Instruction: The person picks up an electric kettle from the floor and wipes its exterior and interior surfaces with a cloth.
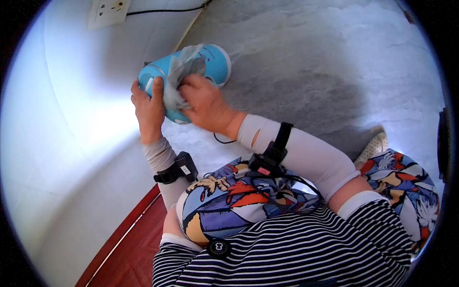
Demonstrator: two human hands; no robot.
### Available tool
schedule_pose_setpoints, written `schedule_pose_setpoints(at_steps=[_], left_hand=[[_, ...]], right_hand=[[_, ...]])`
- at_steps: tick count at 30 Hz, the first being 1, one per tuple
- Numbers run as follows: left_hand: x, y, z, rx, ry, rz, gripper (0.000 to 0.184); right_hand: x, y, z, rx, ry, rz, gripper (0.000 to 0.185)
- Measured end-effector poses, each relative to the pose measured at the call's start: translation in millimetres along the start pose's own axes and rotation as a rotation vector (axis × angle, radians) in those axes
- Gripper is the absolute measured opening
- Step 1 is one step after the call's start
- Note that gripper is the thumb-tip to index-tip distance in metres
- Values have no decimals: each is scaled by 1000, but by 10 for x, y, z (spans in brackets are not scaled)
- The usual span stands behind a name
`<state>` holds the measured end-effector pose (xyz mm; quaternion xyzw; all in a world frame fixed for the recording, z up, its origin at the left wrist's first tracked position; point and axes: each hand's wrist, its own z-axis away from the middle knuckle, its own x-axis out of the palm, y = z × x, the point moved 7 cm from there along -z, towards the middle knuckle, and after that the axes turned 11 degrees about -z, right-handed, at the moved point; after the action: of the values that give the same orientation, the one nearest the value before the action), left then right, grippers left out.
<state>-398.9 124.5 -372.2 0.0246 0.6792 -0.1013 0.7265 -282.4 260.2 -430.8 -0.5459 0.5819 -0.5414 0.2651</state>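
A light blue rounded container (217,62) with a pale end lies tilted near the wall, above the grey floor. My left hand (150,109) grips its left end, with the thumb raised along the blue surface. Thin, greyish translucent material (175,79) drapes across the container's middle. My right hand (204,101) is closed on this material, its fingers bent against the container; the fingertips are partly hidden and slightly blurred. A dark opening shows beside the material.
A white wall socket (109,12) with a black cable (165,11) is at the upper left. Marbled grey floor (306,62) stretches to the right. A red wooden surface (134,258) lies at the lower left. My patterned-cloth knees and a light shoe (375,146) are below.
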Motion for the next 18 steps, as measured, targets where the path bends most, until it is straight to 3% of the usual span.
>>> schedule_pose_setpoints(at_steps=[4, 6, 9, 15, 18], left_hand=[[-20, 15, 8, -103, -25, 51, 101], [-35, 40, 27, -102, -32, 52, 101], [-27, -44, -26, -36, -37, 32, 105], [-58, -5, 59, 62, -115, 76, 119], [-91, 1, 48, 96, -107, 100, 121]], right_hand=[[-318, 907, 232, 216, 23, 284, 19], [-434, 1280, 409, 424, -106, 464, 21], [-434, 1470, 361, 607, -278, 421, 28], [-738, 1402, 61, 241, 133, 266, 39], [-815, 1394, -61, 121, 312, 351, 35]])
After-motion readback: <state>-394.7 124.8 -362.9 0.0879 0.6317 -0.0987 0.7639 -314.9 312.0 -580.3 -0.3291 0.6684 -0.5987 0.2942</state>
